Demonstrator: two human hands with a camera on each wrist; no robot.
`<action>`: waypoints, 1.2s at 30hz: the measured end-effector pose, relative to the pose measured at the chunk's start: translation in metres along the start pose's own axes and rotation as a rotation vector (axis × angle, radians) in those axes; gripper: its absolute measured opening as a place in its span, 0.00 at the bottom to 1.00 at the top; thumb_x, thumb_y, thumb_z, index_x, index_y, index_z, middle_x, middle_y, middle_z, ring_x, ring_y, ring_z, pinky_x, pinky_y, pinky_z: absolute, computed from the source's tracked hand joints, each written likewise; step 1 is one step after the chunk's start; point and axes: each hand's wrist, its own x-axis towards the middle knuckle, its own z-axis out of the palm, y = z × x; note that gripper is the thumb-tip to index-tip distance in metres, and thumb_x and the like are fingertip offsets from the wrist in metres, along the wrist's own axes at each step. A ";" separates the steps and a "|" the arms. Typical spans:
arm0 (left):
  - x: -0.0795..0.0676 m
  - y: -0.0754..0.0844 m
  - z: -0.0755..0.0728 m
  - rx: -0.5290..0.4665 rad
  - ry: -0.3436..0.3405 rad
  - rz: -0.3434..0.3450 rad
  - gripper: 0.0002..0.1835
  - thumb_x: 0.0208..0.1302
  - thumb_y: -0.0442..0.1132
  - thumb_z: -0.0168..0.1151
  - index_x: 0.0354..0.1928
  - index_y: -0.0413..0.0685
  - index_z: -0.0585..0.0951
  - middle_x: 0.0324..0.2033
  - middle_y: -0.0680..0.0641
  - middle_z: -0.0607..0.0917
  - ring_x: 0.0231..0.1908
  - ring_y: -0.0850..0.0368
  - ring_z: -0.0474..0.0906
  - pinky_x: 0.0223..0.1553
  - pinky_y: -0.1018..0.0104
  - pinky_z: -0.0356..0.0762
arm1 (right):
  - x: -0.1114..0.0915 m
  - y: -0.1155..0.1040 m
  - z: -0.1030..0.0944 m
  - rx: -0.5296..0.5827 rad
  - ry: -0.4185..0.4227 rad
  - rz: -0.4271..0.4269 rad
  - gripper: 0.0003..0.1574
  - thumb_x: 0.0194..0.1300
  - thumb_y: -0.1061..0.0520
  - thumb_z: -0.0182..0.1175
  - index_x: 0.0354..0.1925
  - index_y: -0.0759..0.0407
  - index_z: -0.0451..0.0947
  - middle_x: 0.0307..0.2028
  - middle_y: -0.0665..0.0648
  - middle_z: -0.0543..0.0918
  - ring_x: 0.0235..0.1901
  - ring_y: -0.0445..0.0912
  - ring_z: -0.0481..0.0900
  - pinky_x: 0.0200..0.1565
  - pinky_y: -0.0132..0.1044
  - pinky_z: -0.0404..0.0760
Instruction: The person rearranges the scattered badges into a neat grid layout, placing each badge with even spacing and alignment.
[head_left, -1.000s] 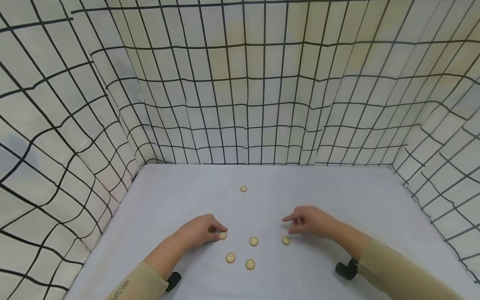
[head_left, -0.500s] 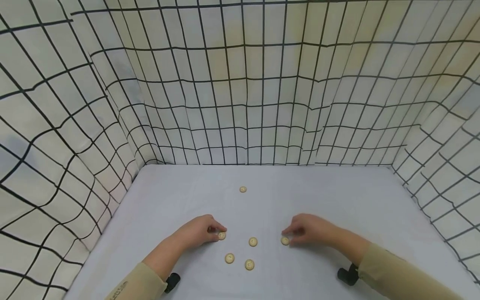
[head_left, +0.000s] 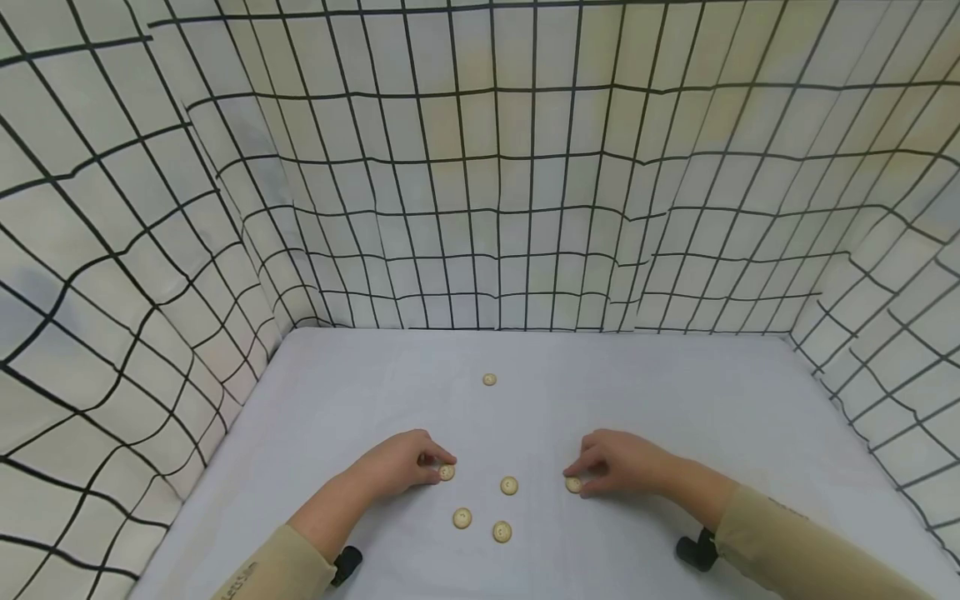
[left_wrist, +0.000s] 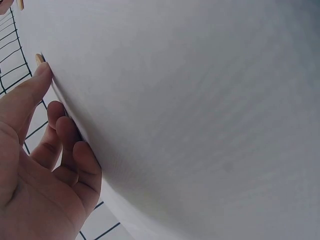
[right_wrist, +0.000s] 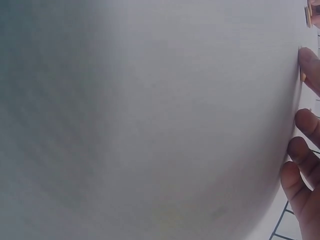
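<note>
In the head view, my left hand (head_left: 401,462) pinches a round, pale wooden button (head_left: 447,472) between thumb and index finger, low at the white cloth. The left wrist view shows that button (left_wrist: 39,59) edge-on past the thumb tip, with the other fingers loosely bent. Opposite, my right hand (head_left: 622,463) has thumb and index finger at the two sides of another wooden button (head_left: 573,484), pinching it. Only a sliver of this button (right_wrist: 302,76) appears beside the fingertips in the right wrist view. Both buttons lie on or very near the cloth.
Between the hands lies a loose button (head_left: 509,485). Nearer me are two more, a left button (head_left: 462,518) and a right button (head_left: 502,532). One far button (head_left: 490,379) lies toward the back. White walls with black grid lines (head_left: 495,208) enclose the cloth-covered surface (head_left: 360,367).
My right hand has come down and nearer to me, its thumb and index finger closing on the button there. The left hand stays with its button.
</note>
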 end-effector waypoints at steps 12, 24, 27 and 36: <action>0.002 -0.002 0.000 0.009 0.010 0.005 0.14 0.58 0.38 0.72 0.47 0.58 0.88 0.33 0.59 0.78 0.34 0.62 0.72 0.42 0.61 0.73 | 0.001 -0.002 -0.003 -0.044 -0.002 -0.043 0.17 0.59 0.45 0.72 0.48 0.38 0.88 0.31 0.34 0.73 0.32 0.34 0.67 0.36 0.30 0.70; 0.003 -0.006 0.003 -0.002 -0.003 0.015 0.14 0.59 0.38 0.71 0.48 0.58 0.88 0.32 0.59 0.77 0.34 0.62 0.71 0.40 0.62 0.72 | 0.000 0.005 0.001 -0.083 0.038 -0.109 0.15 0.61 0.46 0.70 0.48 0.39 0.87 0.32 0.33 0.74 0.32 0.34 0.67 0.36 0.29 0.71; 0.003 -0.005 0.003 -0.005 -0.008 0.022 0.14 0.59 0.38 0.71 0.48 0.58 0.88 0.32 0.59 0.77 0.33 0.61 0.70 0.39 0.63 0.72 | 0.000 0.007 0.002 -0.077 0.061 -0.120 0.15 0.61 0.47 0.70 0.48 0.40 0.87 0.32 0.34 0.75 0.32 0.34 0.68 0.36 0.29 0.72; 0.002 -0.005 0.002 -0.006 -0.005 0.025 0.14 0.59 0.37 0.72 0.48 0.57 0.88 0.32 0.59 0.78 0.33 0.61 0.71 0.39 0.63 0.72 | 0.001 0.010 -0.002 -0.104 0.119 -0.171 0.14 0.61 0.49 0.69 0.47 0.44 0.88 0.32 0.35 0.76 0.32 0.32 0.69 0.37 0.29 0.73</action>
